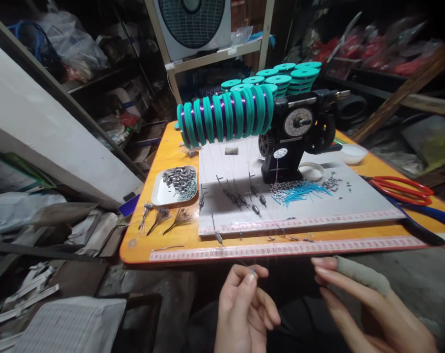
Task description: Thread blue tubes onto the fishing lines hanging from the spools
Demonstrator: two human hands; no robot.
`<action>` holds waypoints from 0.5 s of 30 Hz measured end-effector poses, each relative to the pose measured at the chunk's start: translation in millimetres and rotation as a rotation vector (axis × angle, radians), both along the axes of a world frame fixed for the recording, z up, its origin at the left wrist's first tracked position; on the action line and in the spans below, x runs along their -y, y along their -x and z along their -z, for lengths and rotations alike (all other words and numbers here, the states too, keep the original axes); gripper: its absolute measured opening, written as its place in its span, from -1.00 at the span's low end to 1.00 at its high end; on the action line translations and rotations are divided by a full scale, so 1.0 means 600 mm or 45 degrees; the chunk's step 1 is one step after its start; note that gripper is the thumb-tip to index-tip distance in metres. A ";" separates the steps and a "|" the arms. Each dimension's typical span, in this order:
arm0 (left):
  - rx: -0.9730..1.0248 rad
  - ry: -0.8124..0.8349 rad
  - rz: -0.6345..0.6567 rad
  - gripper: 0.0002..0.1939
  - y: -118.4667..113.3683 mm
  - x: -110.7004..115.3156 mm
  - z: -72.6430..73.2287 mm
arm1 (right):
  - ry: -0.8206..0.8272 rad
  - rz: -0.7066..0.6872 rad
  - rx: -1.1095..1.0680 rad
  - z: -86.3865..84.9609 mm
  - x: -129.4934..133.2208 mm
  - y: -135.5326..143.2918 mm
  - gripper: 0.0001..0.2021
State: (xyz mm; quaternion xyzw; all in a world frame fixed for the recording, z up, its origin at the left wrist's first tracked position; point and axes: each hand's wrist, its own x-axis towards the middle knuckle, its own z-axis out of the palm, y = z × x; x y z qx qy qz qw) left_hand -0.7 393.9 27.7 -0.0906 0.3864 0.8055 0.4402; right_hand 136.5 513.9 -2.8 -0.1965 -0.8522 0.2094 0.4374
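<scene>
My left hand (244,306) is in front of the table's near edge, thumb and index finger pinched on thin fishing line; a tiny bluish piece shows at the fingertips. To its right is my right hand (369,304), fingers a little apart, with no held thing visible. A greyish wrap (362,275) covers one of its fingers. Beyond the hands, a row of teal spools (225,115) wound with purple line sits on the shaft of a black winding machine (286,157). Fine lines hang from the spools to dark sinkers (256,210) on a pale board (318,213).
A white tray (156,196) holds dark sinkers. Metal beads (288,189) and blue strips (303,193) lie on the board. Red-handled scissors (402,189) and blue-handled pliers (428,215) rest at right. A measuring tape (193,254) runs along the table's front edge. More spools (305,73) stand behind.
</scene>
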 end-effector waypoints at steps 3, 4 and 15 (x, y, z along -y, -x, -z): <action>-0.022 0.041 -0.005 -0.68 0.000 -0.004 -0.004 | 0.054 0.076 -0.065 0.003 0.003 0.003 -0.65; -0.029 0.057 -0.033 -0.68 0.000 -0.003 -0.003 | 0.060 0.090 -0.083 0.004 0.004 0.003 -0.66; 0.083 -0.035 0.177 -0.73 0.006 0.006 0.000 | 0.051 0.053 -0.064 0.007 0.002 -0.001 -0.66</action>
